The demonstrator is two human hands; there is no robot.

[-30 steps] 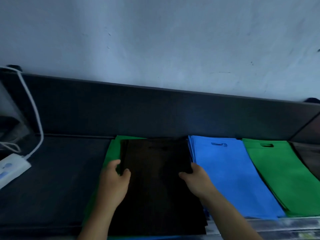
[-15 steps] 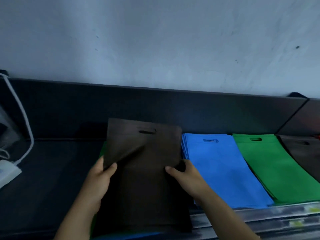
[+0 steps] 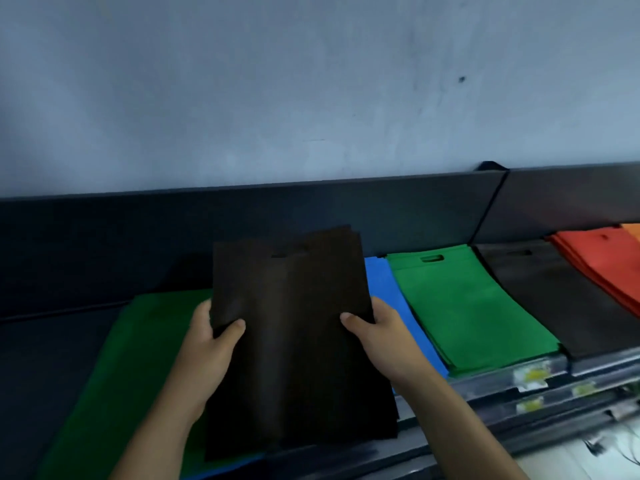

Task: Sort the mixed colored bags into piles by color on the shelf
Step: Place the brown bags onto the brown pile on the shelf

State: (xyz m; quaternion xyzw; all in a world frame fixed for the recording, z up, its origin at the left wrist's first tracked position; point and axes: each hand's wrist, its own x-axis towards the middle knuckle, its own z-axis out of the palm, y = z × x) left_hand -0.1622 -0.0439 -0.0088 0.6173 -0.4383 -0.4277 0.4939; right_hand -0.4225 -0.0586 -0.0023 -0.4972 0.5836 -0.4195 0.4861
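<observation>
A dark brown-black bag (image 3: 294,327), perhaps more than one, is lifted off the mixed stack and held upright and tilted. My left hand (image 3: 211,344) grips its left edge with the thumb on the front. My right hand (image 3: 377,336) grips its right edge the same way. Beneath it a green bag (image 3: 135,362) lies on top of the mixed stack. To the right on the shelf lie a blue pile (image 3: 384,292), a green pile (image 3: 467,310), a black pile (image 3: 554,299) and a red pile (image 3: 602,261).
The dark shelf (image 3: 52,358) extends bare to the left of the mixed stack. A dark back panel (image 3: 138,233) runs behind the piles under a pale wall. An orange pile's corner (image 3: 632,231) shows at far right. Lower shelf edges with labels (image 3: 530,375) sit at bottom right.
Both hands have lifted the dark bag off the stack and carried it up and rightward, uncovering the green bag beneath. The camera has swung right, bringing the black and red piles into view.
</observation>
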